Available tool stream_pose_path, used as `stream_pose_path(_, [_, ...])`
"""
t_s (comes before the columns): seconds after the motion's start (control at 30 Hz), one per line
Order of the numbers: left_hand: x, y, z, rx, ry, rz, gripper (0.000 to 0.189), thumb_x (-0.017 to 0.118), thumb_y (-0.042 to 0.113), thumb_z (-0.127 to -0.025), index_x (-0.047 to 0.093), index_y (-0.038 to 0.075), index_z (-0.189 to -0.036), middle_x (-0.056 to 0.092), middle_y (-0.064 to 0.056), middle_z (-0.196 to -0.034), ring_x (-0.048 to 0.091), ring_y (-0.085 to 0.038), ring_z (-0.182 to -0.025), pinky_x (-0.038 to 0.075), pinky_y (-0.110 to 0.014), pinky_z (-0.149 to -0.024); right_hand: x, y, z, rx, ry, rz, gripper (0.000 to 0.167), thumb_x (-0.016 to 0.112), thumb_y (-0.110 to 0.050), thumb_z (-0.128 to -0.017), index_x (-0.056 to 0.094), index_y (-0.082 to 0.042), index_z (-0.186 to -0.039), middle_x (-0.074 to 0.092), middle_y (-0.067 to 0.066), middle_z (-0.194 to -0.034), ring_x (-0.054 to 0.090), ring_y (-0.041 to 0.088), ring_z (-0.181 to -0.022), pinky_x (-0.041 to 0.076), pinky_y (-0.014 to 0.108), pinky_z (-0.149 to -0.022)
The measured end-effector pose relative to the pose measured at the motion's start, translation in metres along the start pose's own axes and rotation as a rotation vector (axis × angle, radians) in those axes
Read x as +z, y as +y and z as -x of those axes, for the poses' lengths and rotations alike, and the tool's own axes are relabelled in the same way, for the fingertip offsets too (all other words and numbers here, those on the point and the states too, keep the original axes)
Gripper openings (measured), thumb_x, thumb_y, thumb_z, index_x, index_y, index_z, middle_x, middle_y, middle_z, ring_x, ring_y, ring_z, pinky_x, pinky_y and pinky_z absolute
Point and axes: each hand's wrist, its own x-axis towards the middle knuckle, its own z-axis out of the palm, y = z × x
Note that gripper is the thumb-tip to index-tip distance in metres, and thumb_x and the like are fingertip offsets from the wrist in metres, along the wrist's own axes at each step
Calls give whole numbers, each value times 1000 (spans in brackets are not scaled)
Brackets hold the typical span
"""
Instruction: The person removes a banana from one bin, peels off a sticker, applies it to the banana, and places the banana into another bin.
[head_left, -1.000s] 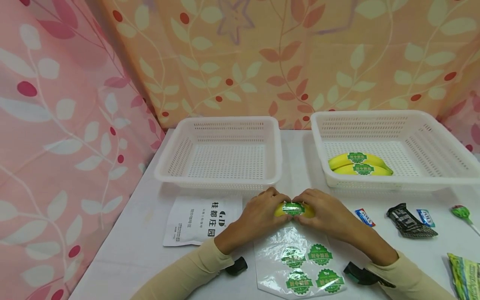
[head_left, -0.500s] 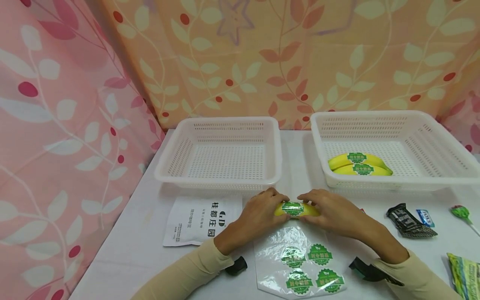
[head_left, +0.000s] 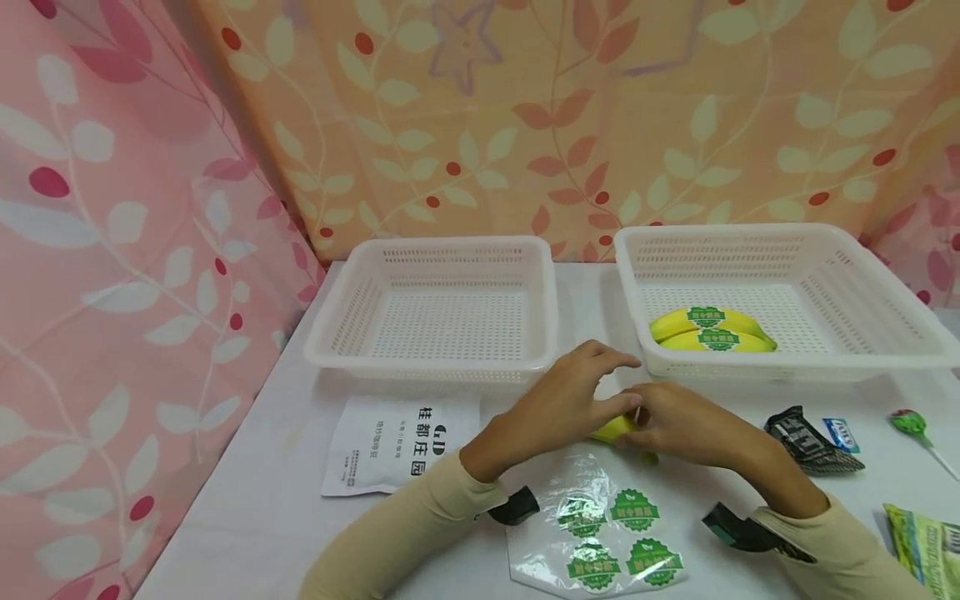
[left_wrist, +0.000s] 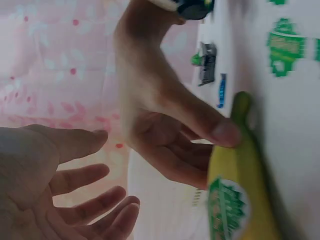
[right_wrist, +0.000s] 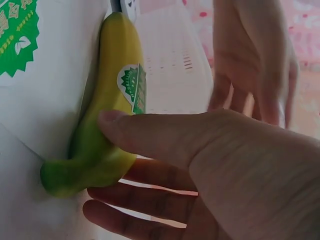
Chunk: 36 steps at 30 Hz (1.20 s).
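A yellow banana (head_left: 611,430) with a greenish stem end lies at the front middle, mostly hidden by the hands in the head view. My right hand (head_left: 693,427) grips it near the stem, thumb on one side and fingers on the other, as the right wrist view shows. A green and white sticker (right_wrist: 131,86) sits on the peel, one edge standing slightly off it. My left hand (head_left: 561,407) is raised off the banana, fingers spread and holding nothing. Just in front lies a shiny sheet (head_left: 543,550) bearing several green stickers (head_left: 634,510).
Two bananas (head_left: 712,329) with stickers lie in the right white basket (head_left: 750,363). A second white basket (head_left: 427,367) stands at the left, behind a white coffee pouch (head_left: 397,446). On the right are a black packet (head_left: 806,442), a small blue packet (head_left: 841,435) and a lollipop (head_left: 909,423).
My left hand has let go of the banana and moved up and to the right. My right hand has kept hold of the banana, shifting toward its stem end.
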Motion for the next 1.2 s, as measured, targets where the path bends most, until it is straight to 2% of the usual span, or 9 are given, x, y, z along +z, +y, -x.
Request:
stream_pose_path(0.1, [3, 2, -19, 16, 1, 54, 47, 73, 31, -103, 63, 15, -147, 59, -1, -146, 57, -9, -131, 45, -19, -107, 1, 1, 1, -18, 8, -39, 26, 88, -27, -86, 70, -14, -100, 63, -7, -86, 56, 9, -77, 49, 27, -68])
stream_pose_path(0.23, [8, 2, -41, 7, 3, 52, 51, 71, 34, -104, 61, 16, -150, 50, -2, -159, 49, -14, -145, 40, -28, -118, 1, 2, -1, -38, 17, -73, 30, 89, -22, -86, 68, -12, -104, 63, -5, -90, 57, 12, -79, 48, 27, -69])
stream_pose_path(0.4, [14, -5, -57, -27, 8, 13, 49, 71, 36, -104, 62, 16, -148, 47, -3, -163, 46, -20, -149, 38, -35, -121, 1, 2, -4, -41, 7, -52, 32, 88, -21, -86, 72, -9, -112, 67, -6, -91, 58, 11, -80, 49, 27, -71])
stream_pose_path(0.6, [18, -13, -61, -31, 16, 9, 44, 72, 30, -103, 66, 13, -144, 50, -2, -161, 48, -16, -148, 38, -29, -121, -8, 1, 0, 4, -18, 8, 32, 88, -23, -87, 75, -7, -112, 65, -8, -85, 56, 9, -76, 47, 26, -68])
stream_pose_path(0.77, [18, -16, -62, 1, 6, -11, 43, 72, 27, -104, 66, 13, -144, 51, -2, -160, 49, -15, -147, 39, -24, -118, -27, -4, 15, 62, -42, 18, 32, 89, -22, -85, 75, -8, -110, 64, -7, -84, 56, 11, -76, 46, 26, -66])
stream_pose_path(0.87, [17, -18, -62, 7, 9, 16, 41, 71, 25, -104, 67, 13, -143, 51, -3, -160, 50, -17, -146, 39, -25, -118, -41, -5, 28, 118, -63, 7, 36, 90, -22, -85, 75, -7, -114, 66, -6, -85, 58, 13, -78, 47, 25, -67])
stream_pose_path(1.0, [18, -19, -63, 19, 25, 36, 38, 71, 25, -104, 70, 12, -139, 54, -4, -158, 52, -17, -145, 39, -26, -119, -69, 0, 52, 181, -76, 45, 44, 90, -28, -85, 74, -6, -120, 71, -7, -94, 62, 12, -82, 50, 25, -70])
stream_pose_path(1.1, [19, -20, -64, 21, 34, 29, 36, 71, 27, -104, 71, 13, -137, 55, -4, -156, 53, -18, -144, 40, -27, -118, -95, 6, 72, 240, -51, 125, 53, 90, -34, -84, 73, -4, -124, 74, -6, -99, 64, 12, -84, 53, 24, -69])
stream_pose_path(1.2, [21, -20, -65, 2, 36, 22, 36, 71, 28, -104, 72, 14, -137, 53, -4, -158, 52, -18, -145, 40, -29, -119, -122, 13, 87, 311, 31, 183, 62, 92, -35, -82, 70, 4, -125, 75, 0, -99, 67, 17, -84, 60, 30, -70])
